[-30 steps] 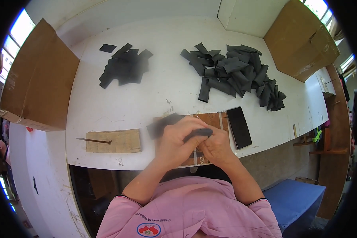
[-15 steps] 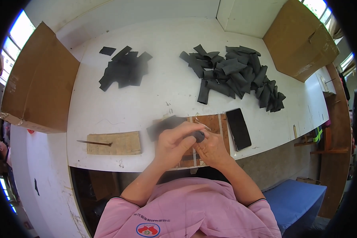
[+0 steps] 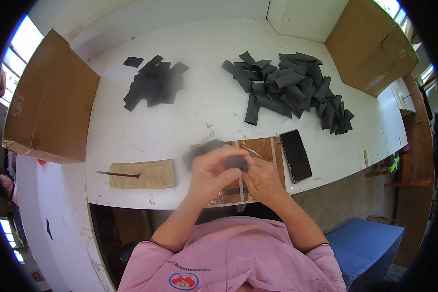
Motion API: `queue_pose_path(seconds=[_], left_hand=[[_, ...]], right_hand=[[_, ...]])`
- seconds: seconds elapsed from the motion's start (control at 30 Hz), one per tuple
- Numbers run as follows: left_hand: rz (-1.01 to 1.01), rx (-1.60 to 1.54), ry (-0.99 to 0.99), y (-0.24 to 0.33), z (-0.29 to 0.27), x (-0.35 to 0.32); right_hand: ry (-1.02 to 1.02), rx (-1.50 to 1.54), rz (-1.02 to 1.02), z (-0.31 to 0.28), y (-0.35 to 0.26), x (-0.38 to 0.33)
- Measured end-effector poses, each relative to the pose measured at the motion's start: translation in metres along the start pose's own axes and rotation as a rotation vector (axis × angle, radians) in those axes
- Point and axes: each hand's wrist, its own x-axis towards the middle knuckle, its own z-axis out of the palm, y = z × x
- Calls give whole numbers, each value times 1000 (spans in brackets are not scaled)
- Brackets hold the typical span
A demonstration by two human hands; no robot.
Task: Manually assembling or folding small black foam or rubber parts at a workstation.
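Observation:
Between my hands is a small dark grey rolled fabric piece (image 3: 235, 164). My left hand (image 3: 210, 171) curls its fingers and thumb round it. My right hand (image 3: 264, 180) pinches at its right side, its fingertips partly hidden. Behind my left hand, a flat dark fabric piece (image 3: 199, 152) lies at the corner of a brown board (image 3: 263, 148). A thin pale metal tool (image 3: 250, 151) shows on the board just beyond my right hand. Farther off are a pile of flat dark pieces (image 3: 153, 86) on the left and a heap of dark fabric tubes (image 3: 289, 82) on the right.
A black phone (image 3: 296, 155) lies right of the board. On the left, a cardboard strip (image 3: 155, 174) carries a thin rusty blade (image 3: 119, 173). Cardboard boxes stand left (image 3: 53, 102) and right (image 3: 372, 48) on the white table (image 3: 199, 107). A blue stool (image 3: 362, 248) sits below right.
The rolled piece has shifted slightly left and up between my hands, and more of it shows. My right fingers have moved a little along its side. The whole view has shifted slightly.

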Motion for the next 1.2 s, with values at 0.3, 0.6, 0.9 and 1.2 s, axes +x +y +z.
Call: queue_pose_path(seconds=[0.3, 0.6, 0.9, 1.2], left_hand=[[-54, 275, -127, 1, 0, 12], [7, 255, -135, 14, 11, 14], [34, 133, -55, 21, 19, 15], [251, 122, -105, 23, 18, 20]], right_hand=[[15, 62, -68, 17, 22, -11], [20, 138, -99, -1, 8, -1], [47, 235, -111, -8, -1, 4], [98, 252, -142, -9, -6, 9]])
